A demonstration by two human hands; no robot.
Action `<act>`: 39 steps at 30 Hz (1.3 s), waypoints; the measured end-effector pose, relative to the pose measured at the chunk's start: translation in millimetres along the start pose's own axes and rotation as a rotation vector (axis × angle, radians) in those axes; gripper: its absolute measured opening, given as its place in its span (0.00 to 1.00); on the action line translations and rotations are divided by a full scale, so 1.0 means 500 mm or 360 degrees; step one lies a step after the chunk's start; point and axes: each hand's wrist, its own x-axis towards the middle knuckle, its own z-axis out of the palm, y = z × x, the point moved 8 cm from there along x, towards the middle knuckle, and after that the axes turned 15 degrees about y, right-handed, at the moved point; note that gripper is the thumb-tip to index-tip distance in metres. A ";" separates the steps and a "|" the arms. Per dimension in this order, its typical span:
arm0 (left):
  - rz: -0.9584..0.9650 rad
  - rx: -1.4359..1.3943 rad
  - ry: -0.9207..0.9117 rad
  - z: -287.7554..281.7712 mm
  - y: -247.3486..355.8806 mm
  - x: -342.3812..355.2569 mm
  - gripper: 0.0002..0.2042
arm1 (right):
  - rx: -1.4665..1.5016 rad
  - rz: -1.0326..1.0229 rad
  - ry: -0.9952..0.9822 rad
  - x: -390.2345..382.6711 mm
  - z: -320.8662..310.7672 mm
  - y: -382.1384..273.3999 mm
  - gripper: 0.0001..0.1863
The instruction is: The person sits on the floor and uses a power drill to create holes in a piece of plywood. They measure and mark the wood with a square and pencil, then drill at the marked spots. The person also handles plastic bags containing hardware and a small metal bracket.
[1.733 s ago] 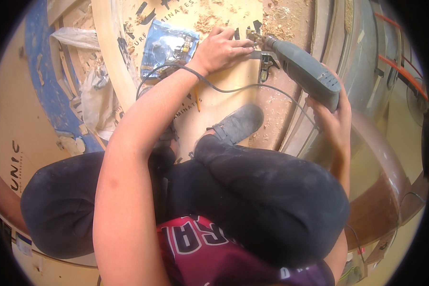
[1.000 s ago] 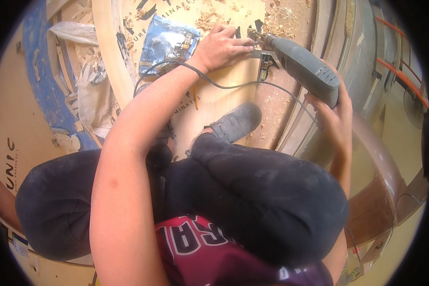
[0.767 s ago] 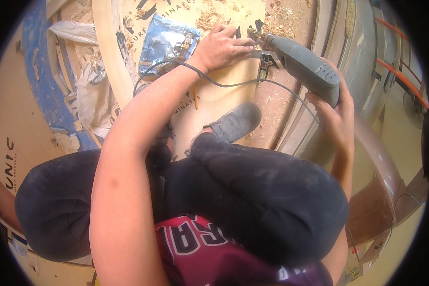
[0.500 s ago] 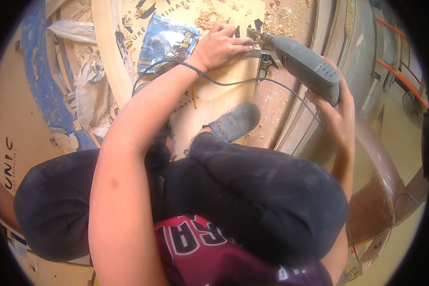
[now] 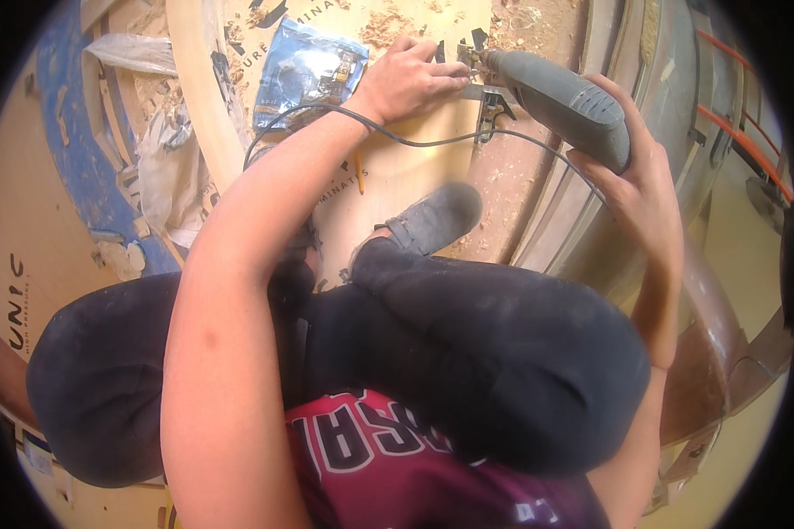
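Observation:
My right hand [image 5: 637, 163] is wrapped around the rear of a grey corded power drill [image 5: 560, 101]. The drill's front end points left, at a small brass-coloured metal fitting [image 5: 470, 58] by the edge of a pale laminate board [image 5: 415, 163]. My left hand [image 5: 415, 81] rests at the same edge with its fingers bent together beside the fitting. Whatever those fingers pinch is too small to make out. Just below them a dark clamp [image 5: 492, 110] grips the board edge. The drill's black cable [image 5: 415, 142] runs across my left wrist.
A blue plastic packet [image 5: 278, 84] with metal fittings showing lies left of my left hand. A pencil [image 5: 359, 172] is on the board, and wood shavings [image 5: 393, 26] are scattered above. My shoe [image 5: 437, 216] stands near the board's edge. Long wooden strips [image 5: 613, 53] lie to the right.
My right hand and forearm have swung a little to the right, and the back of the drill has risen slightly. My left hand has barely moved.

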 end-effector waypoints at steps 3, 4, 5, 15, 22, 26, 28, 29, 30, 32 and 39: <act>-0.0014 -0.0036 0.0024 0.002 -0.001 0.000 0.11 | -0.0051 -0.0013 -0.0060 0.013 -0.002 -0.010 0.37; -0.0020 -0.0048 0.0032 0.002 0.000 0.001 0.11 | -0.0036 -0.0036 -0.0066 0.015 -0.002 -0.015 0.37; -0.0026 -0.0060 0.0040 0.002 0.000 0.002 0.11 | -0.0020 -0.0058 -0.0071 0.017 -0.003 -0.019 0.37; -0.0054 0.0009 0.0010 0.001 -0.001 -0.001 0.11 | -0.0058 0.0221 -0.0125 0.034 0.005 -0.036 0.34; -0.0073 -0.0014 0.0017 -0.003 -0.004 0.002 0.11 | -0.0106 0.0277 -0.0158 0.044 0.007 -0.042 0.33; -0.0082 -0.0020 0.0003 -0.005 -0.004 0.004 0.12 | -0.0134 0.0279 -0.0168 0.052 0.005 -0.045 0.33; -0.0087 -0.0029 -0.0012 -0.004 -0.004 0.007 0.12 | -0.0099 0.0295 -0.0187 0.056 0.003 -0.050 0.33; -0.0089 -0.0034 -0.0018 -0.004 -0.004 0.008 0.12 | -0.0082 0.0303 -0.0197 0.057 0.003 -0.052 0.33; -0.0090 -0.0030 -0.0022 -0.003 -0.005 0.007 0.12 | -0.0078 0.0309 -0.0205 0.057 0.004 -0.050 0.33; -0.0091 -0.0022 -0.0027 -0.002 -0.005 0.004 0.11 | -0.0071 0.0323 -0.0220 0.057 0.007 -0.045 0.33; -0.0113 -0.0038 -0.0040 -0.001 -0.006 0.007 0.11 | -0.0137 0.0299 -0.0247 0.055 0.008 -0.047 0.32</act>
